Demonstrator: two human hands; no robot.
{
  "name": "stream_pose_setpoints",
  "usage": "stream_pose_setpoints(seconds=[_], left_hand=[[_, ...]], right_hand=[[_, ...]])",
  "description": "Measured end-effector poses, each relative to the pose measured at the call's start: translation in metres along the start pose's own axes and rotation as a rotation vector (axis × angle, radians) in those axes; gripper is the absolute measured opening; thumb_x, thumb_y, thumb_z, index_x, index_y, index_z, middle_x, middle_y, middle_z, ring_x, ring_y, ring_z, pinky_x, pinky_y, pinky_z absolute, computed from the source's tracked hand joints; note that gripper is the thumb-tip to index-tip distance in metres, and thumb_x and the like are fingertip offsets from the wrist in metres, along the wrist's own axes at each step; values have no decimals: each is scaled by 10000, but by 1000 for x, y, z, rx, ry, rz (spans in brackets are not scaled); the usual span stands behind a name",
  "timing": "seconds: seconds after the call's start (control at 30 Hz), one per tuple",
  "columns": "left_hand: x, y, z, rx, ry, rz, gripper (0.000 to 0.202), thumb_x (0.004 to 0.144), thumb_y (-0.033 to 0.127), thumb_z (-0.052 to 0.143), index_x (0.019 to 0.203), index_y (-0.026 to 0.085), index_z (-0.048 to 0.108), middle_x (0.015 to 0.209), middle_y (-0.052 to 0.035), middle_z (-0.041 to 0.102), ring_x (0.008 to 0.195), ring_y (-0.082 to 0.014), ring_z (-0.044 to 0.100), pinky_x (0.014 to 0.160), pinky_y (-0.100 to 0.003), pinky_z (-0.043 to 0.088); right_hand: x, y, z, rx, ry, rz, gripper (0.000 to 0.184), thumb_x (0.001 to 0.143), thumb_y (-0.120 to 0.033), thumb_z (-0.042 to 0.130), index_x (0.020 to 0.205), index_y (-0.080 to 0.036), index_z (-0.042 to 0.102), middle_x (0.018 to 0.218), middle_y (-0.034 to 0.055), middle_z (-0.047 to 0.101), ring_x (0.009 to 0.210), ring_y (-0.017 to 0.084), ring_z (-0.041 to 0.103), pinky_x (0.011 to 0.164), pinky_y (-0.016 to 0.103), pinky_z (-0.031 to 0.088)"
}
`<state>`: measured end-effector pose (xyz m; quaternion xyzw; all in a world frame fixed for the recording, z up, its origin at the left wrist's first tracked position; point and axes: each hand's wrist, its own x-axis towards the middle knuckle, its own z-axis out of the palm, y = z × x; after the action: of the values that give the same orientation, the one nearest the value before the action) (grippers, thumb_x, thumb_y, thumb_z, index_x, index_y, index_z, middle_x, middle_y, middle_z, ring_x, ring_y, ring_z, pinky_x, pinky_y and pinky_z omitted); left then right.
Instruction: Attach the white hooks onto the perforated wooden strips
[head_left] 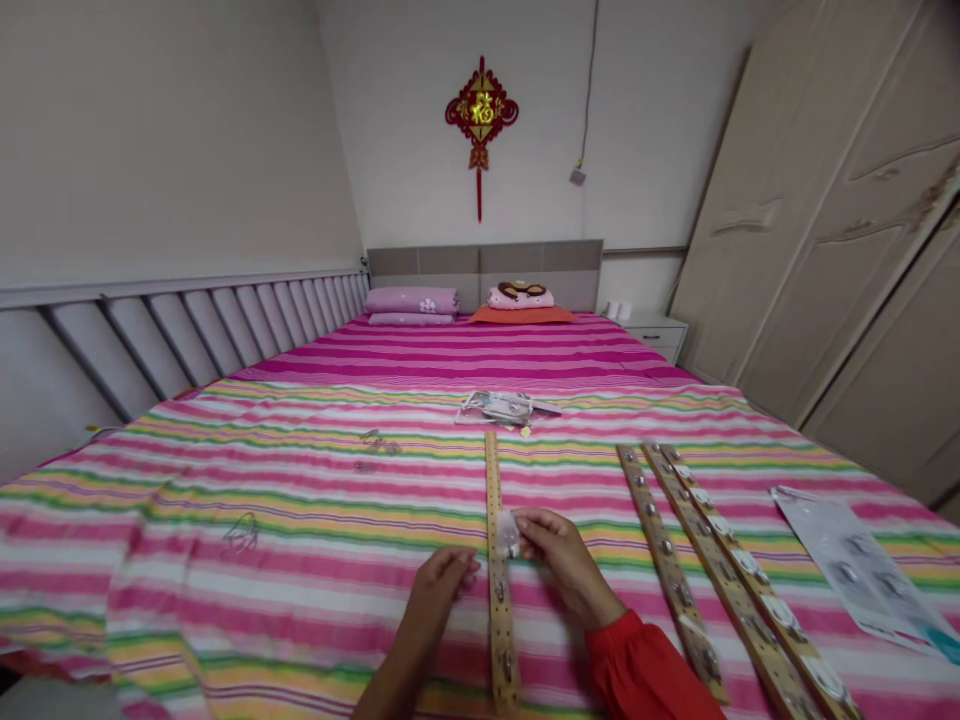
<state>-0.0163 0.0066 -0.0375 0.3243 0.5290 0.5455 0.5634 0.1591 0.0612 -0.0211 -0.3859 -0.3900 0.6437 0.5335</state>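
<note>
Bedroom w/ pale walls; pink, white, yellow & green striped cloth (300,580) covers the near part of the bed. On it lies a long, narrow tan strip w/ rows of small holes (492,490), running away from the person, shiny metal bits along its near half. R hand (555,555), red sleeve (637,665), is just right of the strip: thumb & fingertips pinch a small translucent plastic piece (508,530) over the strip's middle; can't tell if they touch. L hand (442,582) is just left of the strip, fingers curled, thumb nr index tip; can't tell if anything's b/w them.

Past the strip's far end: clear plastic bag of metal parts (495,406). Left of strip: small greyish loose bits (381,443). Right of strip, well apart: another tan strip w/ shiny pieces (670,565), then two more side by side (724,570), then a clear-and-white plastic pack (855,570).
</note>
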Motion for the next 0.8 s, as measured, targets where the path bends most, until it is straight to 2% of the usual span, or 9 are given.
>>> stream_pose_setpoints(seconds=[0.1, 0.2, 0.3, 0.43, 0.63, 0.8], left_hand=[[10, -6, -7, 157, 9, 157, 353, 610, 455, 731, 770, 145, 678, 698, -37, 681, 687, -163, 604, 649, -258, 467], [14, -13, -7, 332, -8, 282, 305, 714, 441, 636, 836, 165, 680, 826, -63, 699, 832, -213, 625, 766, -318, 484], [17, -20, -6, 464, -26, 434, 279, 808, 395, 527, 914, 188, 680, 956, -75, 688, 941, -218, 613, 853, -350, 474], [25, -27, -5, 560, -65, 619, 269, 856, 300, 457, 987, 211, 675, 1005, -76, 671, 993, -204, 601, 929, -378, 453], [30, -31, -5, 626, -106, 670, 302, 868, 228, 416, 1040, 214, 664, 1029, -84, 663, 1008, -207, 591, 939, -398, 455], [35, -25, 2, 654, -115, 622, 299, 872, 288, 437, 1042, 213, 672, 996, -88, 653, 970, -210, 590, 905, -387, 466]], right_hand=[[12, 13, -5, -23, 43, 17, 282, 528, -287, 809, 745, -130, 721, 519, -3, 652, 442, 92, 529, 442, 208, 397], [23, 25, -7, -37, 78, 30, 246, 510, -275, 797, 687, -137, 696, 497, -11, 641, 430, 95, 537, 431, 205, 405], [33, 32, -7, -48, 85, 33, 227, 490, -271, 788, 640, -140, 678, 461, -17, 621, 407, 93, 525, 415, 202, 397], [40, 38, -6, -66, 86, 26, 208, 486, -270, 775, 617, -149, 667, 439, -24, 604, 389, 93, 510, 402, 202, 377], [43, 47, -6, -84, 87, 4, 207, 507, -279, 767, 633, -151, 666, 440, -34, 590, 389, 94, 496, 393, 203, 349], [46, 53, -6, -96, 88, -15, 243, 505, -309, 784, 646, -153, 662, 443, -35, 588, 397, 93, 488, 401, 203, 341]])
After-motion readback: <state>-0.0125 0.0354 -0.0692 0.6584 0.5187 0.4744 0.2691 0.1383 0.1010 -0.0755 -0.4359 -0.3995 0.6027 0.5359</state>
